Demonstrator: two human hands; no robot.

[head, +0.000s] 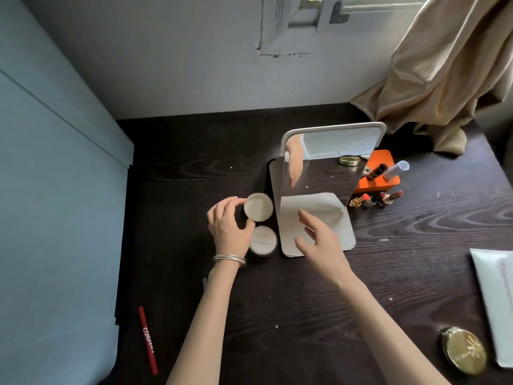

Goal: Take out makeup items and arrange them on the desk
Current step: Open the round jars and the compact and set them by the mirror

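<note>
Two round jars (258,207) side by side, left hand (229,225) gripping one

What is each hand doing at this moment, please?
Left hand: grips the round white lid by its rim.
Right hand: open, holds nothing, above the mirror's base.

A beige curtain (449,70) drapes onto the far right of the dark tabletop (194,168); a pale blue panel (55,190) stands left.

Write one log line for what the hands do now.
left hand: grips round jar | right hand: open over mirror base | red pen: on desk
</note>
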